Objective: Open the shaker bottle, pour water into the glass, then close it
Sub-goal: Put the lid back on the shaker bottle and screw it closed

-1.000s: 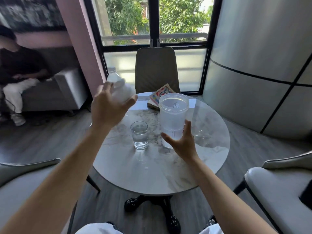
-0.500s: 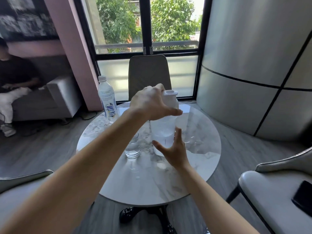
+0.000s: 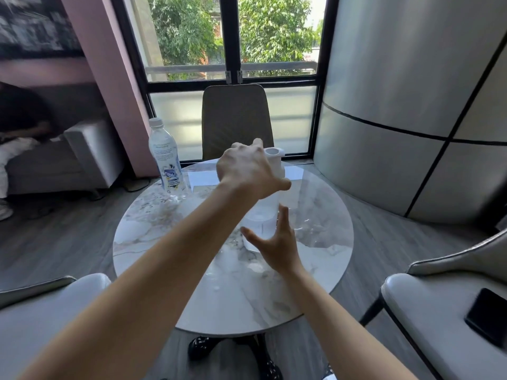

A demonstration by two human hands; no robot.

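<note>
The translucent shaker bottle [image 3: 264,212] stands upright on the round marble table [image 3: 315,242], a little water in its bottom. Its white lid [image 3: 274,156] sits on the bottle's top, and my left hand [image 3: 247,171] grips that lid from above. My right hand [image 3: 277,245] is at the bottle's lower front with thumb and fingers spread apart, cupped around it without closing. My left forearm crosses the table and hides the glass.
A clear plastic water bottle [image 3: 164,160] stands at the table's far left edge, papers [image 3: 203,178] beside it. A chair [image 3: 236,119] faces me across the table. A black phone [image 3: 488,316] lies on the right chair. A person sits on the sofa [image 3: 90,154] at left.
My left hand swung the lid from the left, over the glass, onto the shaker bottle's top. My right hand stayed open by the bottle's base.
</note>
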